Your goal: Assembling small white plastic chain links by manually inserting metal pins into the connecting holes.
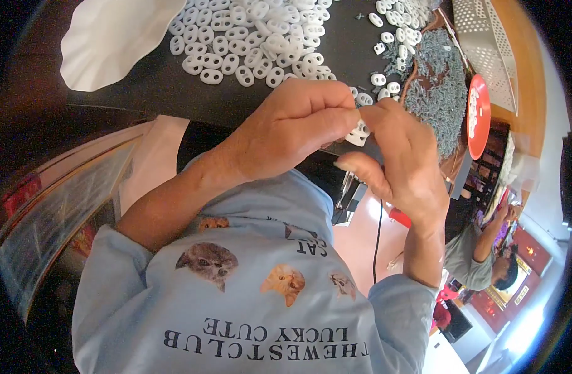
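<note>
My left hand (pixel 298 121) is closed in a pinch, with a small white plastic oval piece with two holes (pixel 359 134) at its thumb and fingertip. My right hand (pixel 406 153) meets it from the other side. Its bent fingers reach the left thumb tip beside the piece, while its own thumb stands apart below. Both hands are raised over the near edge of the dark table (pixel 130 103). Beyond them lies a big pile of similar white two-hole pieces (pixel 255 43). The fingertips cover part of the held piece.
A white wavy-edged tray (pixel 114 43) stands at the far left. On the right are more loose white pieces (pixel 401 37), a heap of small grey-blue parts (pixel 436 93), a red plate (pixel 479 118) holding white pieces and a white perforated basket (pixel 485 50). Another person (pixel 479 258) sits farther right.
</note>
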The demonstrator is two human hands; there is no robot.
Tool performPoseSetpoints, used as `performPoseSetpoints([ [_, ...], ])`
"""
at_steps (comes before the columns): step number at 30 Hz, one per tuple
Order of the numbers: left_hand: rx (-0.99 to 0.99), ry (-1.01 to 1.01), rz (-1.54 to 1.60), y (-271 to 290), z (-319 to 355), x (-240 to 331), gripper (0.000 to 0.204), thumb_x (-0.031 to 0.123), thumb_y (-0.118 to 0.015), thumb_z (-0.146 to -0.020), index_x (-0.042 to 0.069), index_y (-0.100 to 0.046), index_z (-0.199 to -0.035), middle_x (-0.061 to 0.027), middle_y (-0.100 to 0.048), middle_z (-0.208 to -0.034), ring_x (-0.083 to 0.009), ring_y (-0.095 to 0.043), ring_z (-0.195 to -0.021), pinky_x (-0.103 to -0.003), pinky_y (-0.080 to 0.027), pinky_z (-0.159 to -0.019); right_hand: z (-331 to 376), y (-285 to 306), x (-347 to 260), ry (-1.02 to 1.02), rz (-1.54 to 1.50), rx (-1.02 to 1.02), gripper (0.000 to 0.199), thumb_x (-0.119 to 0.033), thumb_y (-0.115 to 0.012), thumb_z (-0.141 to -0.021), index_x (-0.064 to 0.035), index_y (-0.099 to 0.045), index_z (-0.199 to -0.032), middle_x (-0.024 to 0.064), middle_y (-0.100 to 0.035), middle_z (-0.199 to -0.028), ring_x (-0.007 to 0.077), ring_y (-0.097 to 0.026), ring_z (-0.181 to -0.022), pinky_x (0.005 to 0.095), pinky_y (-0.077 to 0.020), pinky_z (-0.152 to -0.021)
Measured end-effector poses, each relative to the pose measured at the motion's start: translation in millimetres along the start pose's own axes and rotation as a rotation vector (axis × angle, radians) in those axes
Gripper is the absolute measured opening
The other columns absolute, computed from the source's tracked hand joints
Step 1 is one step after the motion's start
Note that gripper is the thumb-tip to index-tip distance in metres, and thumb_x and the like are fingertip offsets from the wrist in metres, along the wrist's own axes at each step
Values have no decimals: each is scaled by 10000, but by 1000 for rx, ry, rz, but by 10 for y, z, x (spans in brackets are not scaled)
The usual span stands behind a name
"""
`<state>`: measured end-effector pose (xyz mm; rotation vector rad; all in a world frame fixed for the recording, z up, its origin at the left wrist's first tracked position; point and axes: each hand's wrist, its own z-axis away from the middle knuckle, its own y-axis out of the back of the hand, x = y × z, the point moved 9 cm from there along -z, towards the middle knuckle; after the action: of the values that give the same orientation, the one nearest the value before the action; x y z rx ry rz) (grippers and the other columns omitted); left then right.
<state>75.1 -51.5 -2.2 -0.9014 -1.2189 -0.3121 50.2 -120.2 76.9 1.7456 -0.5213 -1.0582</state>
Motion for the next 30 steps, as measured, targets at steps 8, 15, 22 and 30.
performPoseSetpoints([
  [8, 10, 35, -8, -33, 31, 1, 233, 202, -483, -921, 41, -533, -760, 49, -420, -622, -27, -358, -545, -206, -272, -477, 48, -124, 12, -30, 133, -50, 319, -257, -650, -831, 13, -541, -962, 173, -562, -908, 363, -577, -723, 428, -461, -595],
  [15, 53, 54, 13, -25, 48, -23, 219, 104, -458, -894, 26, -465, -689, 27, -395, -623, -45, -358, -596, -251, -300, -517, 79, -209, 61, -38, 76, -47, 295, -205, -661, -817, 21, -543, -966, 162, -571, -918, 345, -588, -762, 411, -462, -640],
  [22, 65, 63, 12, -21, 69, -32, 181, 173, -484, -882, 38, -540, -774, 40, -425, -625, -40, -369, -564, -220, -269, -487, 72, -202, 10, 46, 53, 9, 317, -224, -682, -797, 16, -549, -956, 146, -572, -881, 325, -585, -743, 392, -448, -625],
  [30, 0, -68, -109, -34, 66, 45, 229, 202, -468, -903, 49, -499, -735, 43, -421, -617, -53, -375, -574, -232, -297, -513, 149, -125, 17, 21, -74, 32, 376, -355, -663, -839, -14, -531, -927, 112, -517, -782, 279, -535, -635, 372, -421, -561],
])
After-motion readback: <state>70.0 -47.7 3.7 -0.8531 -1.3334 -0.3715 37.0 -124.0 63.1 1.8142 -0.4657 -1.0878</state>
